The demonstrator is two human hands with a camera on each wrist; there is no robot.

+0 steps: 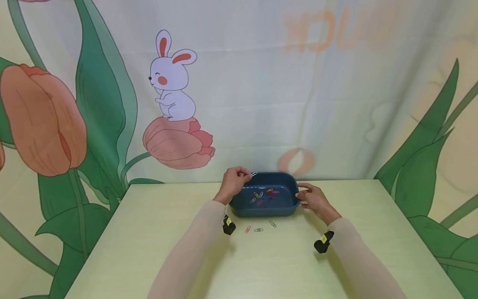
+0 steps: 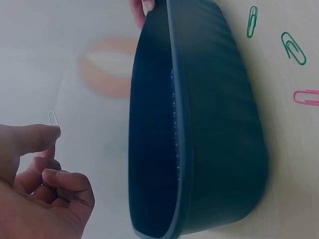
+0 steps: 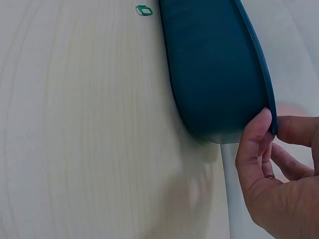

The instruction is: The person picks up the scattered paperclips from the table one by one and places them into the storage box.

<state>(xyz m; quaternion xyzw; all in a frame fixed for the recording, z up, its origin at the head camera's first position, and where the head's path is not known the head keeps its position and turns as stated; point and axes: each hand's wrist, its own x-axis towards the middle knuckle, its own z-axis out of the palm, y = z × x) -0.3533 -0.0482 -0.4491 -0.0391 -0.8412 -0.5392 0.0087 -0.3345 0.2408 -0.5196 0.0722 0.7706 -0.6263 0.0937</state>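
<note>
A white paper clip (image 2: 53, 118) is pinched between the thumb and finger of my left hand (image 1: 234, 182), above the left part of a dark blue basin (image 1: 265, 211). My right hand (image 1: 313, 199) grips the basin's right rim between thumb and fingers, as the right wrist view shows close up. Inside the basin lie several paper clips in white, yellow, pink, red and blue. On the table in front of it are a pink paper clip (image 1: 248, 229) and two green ones, one green clip (image 1: 258, 230) lying flat and the other green clip (image 1: 273, 224) slanted.
The pale wood-grain table (image 1: 284, 265) ends just behind the basin. A printed curtain (image 1: 242, 83) with a rabbit and tulips hangs at the back. Each wrist carries a small black camera, the left camera (image 1: 229, 226) close to the loose clips.
</note>
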